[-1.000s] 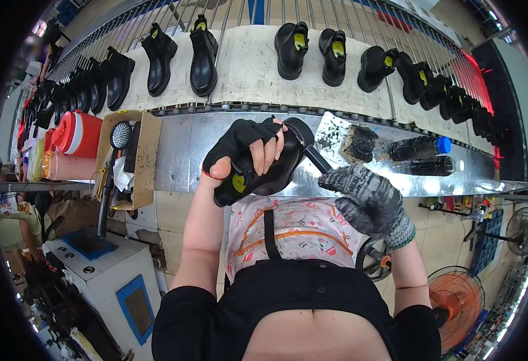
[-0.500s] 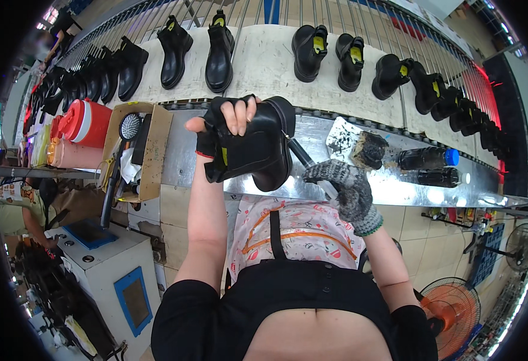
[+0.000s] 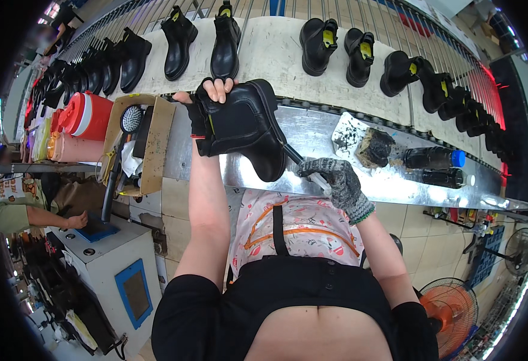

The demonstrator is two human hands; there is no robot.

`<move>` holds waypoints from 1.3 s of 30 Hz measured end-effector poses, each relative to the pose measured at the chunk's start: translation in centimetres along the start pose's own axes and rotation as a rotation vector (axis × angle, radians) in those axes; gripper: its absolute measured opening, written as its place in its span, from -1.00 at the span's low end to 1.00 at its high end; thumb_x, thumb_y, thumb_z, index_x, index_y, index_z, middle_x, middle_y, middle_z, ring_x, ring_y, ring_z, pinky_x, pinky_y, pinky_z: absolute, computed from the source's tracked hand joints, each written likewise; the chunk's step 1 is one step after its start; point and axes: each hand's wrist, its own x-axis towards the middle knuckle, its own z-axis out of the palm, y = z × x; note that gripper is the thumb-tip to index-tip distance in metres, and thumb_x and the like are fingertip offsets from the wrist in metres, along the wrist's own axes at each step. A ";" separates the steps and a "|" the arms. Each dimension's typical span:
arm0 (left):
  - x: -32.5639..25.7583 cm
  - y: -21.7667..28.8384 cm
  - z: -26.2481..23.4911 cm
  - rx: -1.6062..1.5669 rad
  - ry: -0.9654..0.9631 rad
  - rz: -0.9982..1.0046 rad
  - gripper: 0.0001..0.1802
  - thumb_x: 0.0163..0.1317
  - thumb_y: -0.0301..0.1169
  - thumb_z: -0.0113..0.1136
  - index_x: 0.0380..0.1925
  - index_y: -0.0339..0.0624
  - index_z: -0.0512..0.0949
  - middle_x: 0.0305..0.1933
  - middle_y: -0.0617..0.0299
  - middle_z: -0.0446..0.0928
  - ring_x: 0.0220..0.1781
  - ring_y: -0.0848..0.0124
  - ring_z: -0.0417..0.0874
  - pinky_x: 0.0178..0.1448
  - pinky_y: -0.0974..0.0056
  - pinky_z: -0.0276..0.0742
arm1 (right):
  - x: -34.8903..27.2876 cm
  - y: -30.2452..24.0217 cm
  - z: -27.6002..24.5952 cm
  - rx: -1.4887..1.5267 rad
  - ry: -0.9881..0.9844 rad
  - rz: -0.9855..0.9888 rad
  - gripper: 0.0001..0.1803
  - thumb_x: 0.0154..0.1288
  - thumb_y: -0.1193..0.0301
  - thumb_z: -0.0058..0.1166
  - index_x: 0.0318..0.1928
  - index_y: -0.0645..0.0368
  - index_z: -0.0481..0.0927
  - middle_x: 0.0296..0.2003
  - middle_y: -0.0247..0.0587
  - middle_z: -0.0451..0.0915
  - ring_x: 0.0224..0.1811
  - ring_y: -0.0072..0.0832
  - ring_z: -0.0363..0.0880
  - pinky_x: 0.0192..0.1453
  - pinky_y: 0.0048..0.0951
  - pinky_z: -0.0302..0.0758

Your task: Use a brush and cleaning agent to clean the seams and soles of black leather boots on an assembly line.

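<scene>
A black ankle boot (image 3: pixel 237 126) is held up over the metal bench by my left hand (image 3: pixel 217 91), which wears a black fingerless glove. My fingers wrap round its upper near the opening, and its sole faces right with the toe hanging low. In a grey knitted glove, my right hand (image 3: pixel 338 182) is closed on a slim brush-like tool (image 3: pixel 293 154) with a dark shaft and a pale end. Its tip meets the edge of the boot's sole; the tip itself is too small to make out.
On the bench lie a black-stained sponge (image 3: pixel 377 148), a stained white sheet (image 3: pixel 347 133) and two dark bottles (image 3: pixel 429 157). A cardboard box (image 3: pixel 163 129) with brushes and a red jug (image 3: pixel 95 117) stand left. More black boots (image 3: pixel 225 48) line the white conveyor (image 3: pixel 270 51). A co-worker's arm (image 3: pixel 59 218) reaches over a machine.
My left hand has tilted the boot and shifted it slightly left and away. The tool's tip now touches lower along the sole edge. At left, the co-worker's forearm has come over the machine.
</scene>
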 end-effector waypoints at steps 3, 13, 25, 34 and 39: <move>-0.4 0.2 -1.0 0.017 0.102 -0.001 -0.20 0.07 0.46 -0.24 -0.60 -0.14 0.42 -0.54 0.26 0.39 -0.20 0.38 0.35 0.35 0.12 0.08 | -0.3 0.8 0.1 -0.019 0.004 0.053 -0.34 0.38 -0.09 -0.44 -0.15 0.13 0.65 -0.25 -0.16 0.67 -0.21 -0.35 0.65 -0.03 -0.43 0.51; -1.5 1.4 -4.8 0.176 0.443 -0.009 -0.18 0.18 0.38 -0.32 -0.64 -0.20 0.48 -0.51 0.14 0.47 -0.20 0.23 0.44 0.17 0.19 0.27 | -1.3 2.7 0.2 0.244 0.024 0.183 -0.74 0.29 0.39 0.01 -0.06 0.19 0.61 -0.22 -0.25 0.67 -0.21 -0.56 0.61 -0.10 -0.53 0.54; -1.6 1.9 -5.4 0.479 0.792 0.020 -0.23 0.22 0.30 -0.17 -0.67 -0.25 0.48 -0.54 0.06 0.52 -0.38 0.22 0.53 -0.14 0.26 0.44 | -2.8 7.7 1.4 0.895 0.197 0.409 -0.26 0.35 -0.17 -0.24 0.01 0.34 0.51 -0.24 -0.08 0.64 -0.31 -0.56 0.59 -0.33 -0.66 0.51; -4.7 2.0 -7.6 1.339 0.556 0.058 -0.34 0.20 0.19 0.02 -0.10 -0.24 0.34 -0.25 0.23 0.46 -0.20 0.36 0.54 -0.12 0.29 0.46 | -2.9 6.4 1.6 0.975 0.266 0.421 -0.02 0.20 -0.41 -0.46 -0.03 0.33 0.52 -0.30 0.03 0.62 -0.51 -0.56 0.53 -0.56 -0.70 0.41; -3.4 2.2 -3.1 1.681 0.461 0.080 -0.29 0.12 0.26 0.06 -0.13 -0.22 0.33 -0.31 0.17 0.47 -0.25 0.24 0.59 -0.20 0.23 0.45 | -2.3 4.3 1.2 0.833 0.456 0.435 -0.08 0.27 -0.35 -0.47 -0.07 0.34 0.53 -0.35 -0.01 0.63 -0.52 -0.56 0.53 -0.57 -0.70 0.40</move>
